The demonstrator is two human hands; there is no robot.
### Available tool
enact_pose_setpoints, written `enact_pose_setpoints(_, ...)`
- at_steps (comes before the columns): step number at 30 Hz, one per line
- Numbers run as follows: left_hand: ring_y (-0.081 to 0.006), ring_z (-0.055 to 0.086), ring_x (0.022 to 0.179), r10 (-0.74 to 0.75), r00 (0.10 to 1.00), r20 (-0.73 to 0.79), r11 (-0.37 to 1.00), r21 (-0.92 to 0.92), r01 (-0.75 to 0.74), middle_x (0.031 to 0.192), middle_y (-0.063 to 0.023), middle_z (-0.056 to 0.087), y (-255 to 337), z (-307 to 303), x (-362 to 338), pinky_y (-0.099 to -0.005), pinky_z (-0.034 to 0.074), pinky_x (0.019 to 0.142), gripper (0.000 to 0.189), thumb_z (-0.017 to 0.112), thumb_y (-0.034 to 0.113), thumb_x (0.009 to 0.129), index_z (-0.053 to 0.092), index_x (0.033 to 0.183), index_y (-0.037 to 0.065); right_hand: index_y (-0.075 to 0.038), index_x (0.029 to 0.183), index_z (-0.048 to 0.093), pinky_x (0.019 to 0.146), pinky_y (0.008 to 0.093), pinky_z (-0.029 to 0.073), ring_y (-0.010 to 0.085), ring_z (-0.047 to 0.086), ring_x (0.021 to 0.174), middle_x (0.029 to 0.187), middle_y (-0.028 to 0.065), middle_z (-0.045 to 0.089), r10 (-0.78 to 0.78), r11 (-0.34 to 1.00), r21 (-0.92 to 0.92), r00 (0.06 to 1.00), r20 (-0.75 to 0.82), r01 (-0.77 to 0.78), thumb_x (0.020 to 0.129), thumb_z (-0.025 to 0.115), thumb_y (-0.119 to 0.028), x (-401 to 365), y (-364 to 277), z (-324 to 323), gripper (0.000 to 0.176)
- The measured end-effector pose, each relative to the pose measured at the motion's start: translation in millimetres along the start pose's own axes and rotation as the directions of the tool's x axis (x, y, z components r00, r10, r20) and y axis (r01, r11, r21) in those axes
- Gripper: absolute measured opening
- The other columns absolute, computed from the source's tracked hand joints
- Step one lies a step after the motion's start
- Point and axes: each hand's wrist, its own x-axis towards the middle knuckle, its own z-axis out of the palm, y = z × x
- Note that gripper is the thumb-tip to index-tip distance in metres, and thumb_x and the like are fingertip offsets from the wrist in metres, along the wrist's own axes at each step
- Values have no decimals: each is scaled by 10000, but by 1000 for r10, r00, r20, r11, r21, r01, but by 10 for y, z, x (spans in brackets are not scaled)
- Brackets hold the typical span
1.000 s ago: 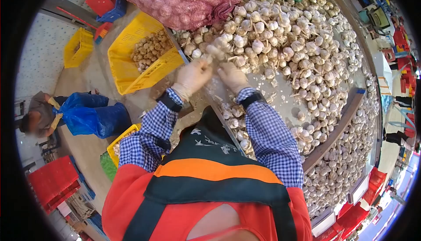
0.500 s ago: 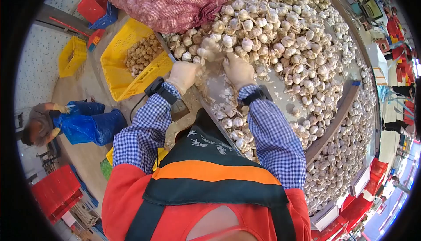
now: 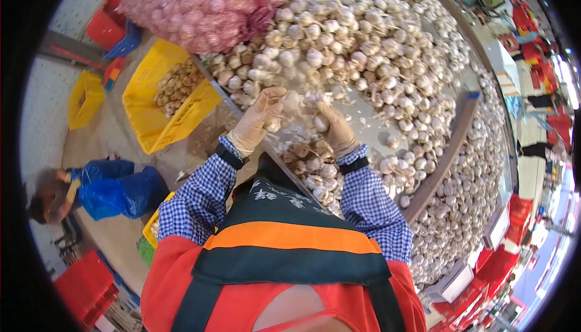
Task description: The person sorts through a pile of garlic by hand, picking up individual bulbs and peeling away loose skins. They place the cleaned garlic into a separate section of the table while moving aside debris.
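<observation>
Garlic bulbs [image 3: 387, 48] lie heaped over a metal table [image 3: 372, 117]. At the table's near left edge, my left hand [image 3: 259, 120], in a pale glove, has its fingers curled round a garlic bulb [image 3: 273, 126]. Just to its right, my gloved right hand [image 3: 334, 125] grips another bulb [image 3: 321, 123] with thumb and fingers. Between the two hands, more bulbs are smeared by motion. Below them, a small pile of bulbs and loose skins [image 3: 310, 159] rests against the table edge.
A pink net sack [image 3: 206, 5] of bulbs sits at the upper left. Beside the table stands a yellow crate [image 3: 145, 90] with garlic inside. A wooden bar [image 3: 445, 156] crosses the right side. At far left, a person [image 3: 51, 196] handles blue bags [image 3: 121, 190].
Both hands have moved back toward my body from the heap, now with bulbs in them. The view has shifted slightly, and the person at left is bent lower.
</observation>
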Motion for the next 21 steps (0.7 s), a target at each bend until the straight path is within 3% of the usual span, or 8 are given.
enact_pose_setpoints(7,-101,580,899,86,994,-67,944,325,-60,1031,-8,588,-297,868,199,-217,458,729,415,665,156,885,498,1260,95,-37,1244,520,959,408,482,276,555,1152,1272,118,557,-208,811,527,967,-146,254,943,539,-440,-628,129,186,503)
enact_pose_setpoints(9,-135,584,921,-83,996,-19,907,413,83,1022,-26,598,-466,904,208,-272,466,775,443,656,257,890,498,1269,92,-74,1278,487,931,444,507,293,550,1162,1277,108,546,-204,708,645,958,-202,287,916,548,-505,-705,208,168,566)
enact_pose_setpoints(11,-218,582,973,411,865,288,84,933,-350,1069,-88,613,-745,987,283,-339,470,813,452,649,218,883,490,1291,108,-87,1294,460,873,489,540,287,558,1146,1263,113,545,-165,683,669,954,-249,293,904,515,-568,-800,308,63,622)
enact_pose_setpoints(13,-285,572,1018,258,908,329,6,940,-342,1086,-139,602,-818,1107,266,-400,438,902,487,628,273,891,463,1309,86,-82,1279,467,843,507,557,291,573,1110,1234,130,548,-154,648,647,901,-406,402,906,468,-601,-909,386,-42,640)
enact_pose_setpoints(17,-313,562,1087,42,940,339,-45,940,-338,1136,-156,594,-879,1254,220,-403,411,975,499,597,313,905,449,1311,63,-81,1248,479,760,386,603,279,612,1040,1151,139,566,-417,825,11,622,-662,565,914,472,-543,-1247,492,-109,570)
enact_pose_setpoints(19,-328,558,1126,-39,914,403,342,865,-367,1218,-178,571,-956,1128,272,-393,412,999,543,567,381,911,424,1331,68,-83,1207,494,660,297,610,257,644,950,1120,132,569,-621,763,-401,399,-675,507,887,590,-376,-1482,360,-179,445)
enact_pose_setpoints(20,-313,549,1162,-115,932,345,323,900,-293,1288,-180,542,-804,1037,292,-381,427,994,562,547,442,908,449,1326,79,-79,1138,488,667,286,598,209,613,931,1075,116,565,-538,599,154,537,-649,786,854,635,-316,-1642,198,-388,398)
enact_pose_setpoints(21,-304,564,1140,-140,954,264,119,961,-248,1262,-179,562,-697,850,347,-376,447,968,537,555,449,902,495,1290,83,-75,1069,483,674,276,585,160,582,912,1029,101,560,-522,210,662,655,-547,720,821,679,-256,-1852,6,-664,365)
